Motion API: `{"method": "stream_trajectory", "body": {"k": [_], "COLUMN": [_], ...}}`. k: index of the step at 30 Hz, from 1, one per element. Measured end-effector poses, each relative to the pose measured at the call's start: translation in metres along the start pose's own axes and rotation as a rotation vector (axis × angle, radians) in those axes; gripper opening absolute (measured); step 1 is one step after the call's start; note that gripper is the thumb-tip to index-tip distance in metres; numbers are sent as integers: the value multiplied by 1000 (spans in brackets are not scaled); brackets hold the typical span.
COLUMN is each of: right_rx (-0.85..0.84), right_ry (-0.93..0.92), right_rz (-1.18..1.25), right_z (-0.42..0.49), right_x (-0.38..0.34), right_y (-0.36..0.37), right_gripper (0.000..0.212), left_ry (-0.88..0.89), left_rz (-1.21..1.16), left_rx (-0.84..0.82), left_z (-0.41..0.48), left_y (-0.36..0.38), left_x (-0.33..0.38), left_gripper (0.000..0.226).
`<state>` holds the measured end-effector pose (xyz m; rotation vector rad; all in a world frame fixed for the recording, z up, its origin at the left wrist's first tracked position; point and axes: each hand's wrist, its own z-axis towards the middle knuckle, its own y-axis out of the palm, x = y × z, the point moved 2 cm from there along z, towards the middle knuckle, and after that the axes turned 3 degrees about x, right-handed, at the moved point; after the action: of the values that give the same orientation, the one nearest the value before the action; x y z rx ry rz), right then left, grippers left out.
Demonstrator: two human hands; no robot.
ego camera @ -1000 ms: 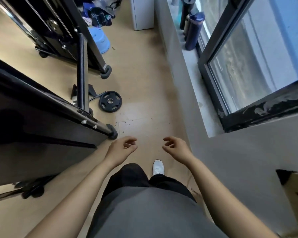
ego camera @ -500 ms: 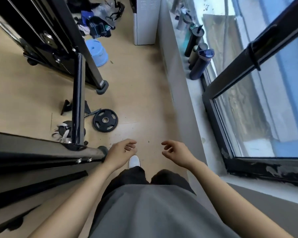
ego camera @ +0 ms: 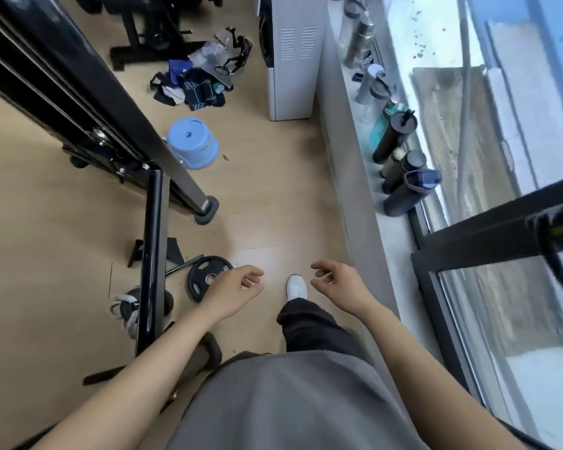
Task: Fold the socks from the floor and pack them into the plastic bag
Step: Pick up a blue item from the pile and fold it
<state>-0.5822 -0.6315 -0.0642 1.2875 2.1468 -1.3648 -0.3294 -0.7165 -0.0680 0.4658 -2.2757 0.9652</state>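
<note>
Left hand [ego camera: 233, 292]: loosely curled, holding nothing, lower centre
Right hand [ego camera: 335, 280]: loosely curled, empty, lower centre
Socks [ego camera: 195, 90]: dark heap, upper centre, lower in frame than before
Plastic bag [ego camera: 213, 55]: clear, touching heap's upper right
White shoe [ego camera: 296, 286]: now between hands

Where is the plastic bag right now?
Head view: the clear plastic bag lies on the floor far ahead, upper centre, just left of the white cabinet and directly behind the dark fabric pile, beyond the blue stool.

Head view, downward over floor [ego camera: 273, 190]
</note>
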Motion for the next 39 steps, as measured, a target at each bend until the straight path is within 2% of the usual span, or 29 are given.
{"method": "stream_trajectory", "body": {"k": [12, 23, 30, 39], "right_rx": [-54, -105, -79, -172], "right_ry": [-66, -68, -115, -191], "right_rz": [-108, -230, -148, -136], "right_z": [233, 443, 573, 761], "right_x": [-105, -233, -316, -395], "right_y": [-123, -168, -202, -236], "right_gripper": [30, 33, 31, 33], "left_ry": [-131, -105, -104, -194], "left_rz": [-205, -312, -299, -290], "left_rx": [134, 204, 260, 326], "left_z": [173, 378, 492, 616], "left_y": [-122, -262, -368, -463], "left_x": [64, 73, 100, 110], "left_gripper": [25, 22, 21, 21]}}
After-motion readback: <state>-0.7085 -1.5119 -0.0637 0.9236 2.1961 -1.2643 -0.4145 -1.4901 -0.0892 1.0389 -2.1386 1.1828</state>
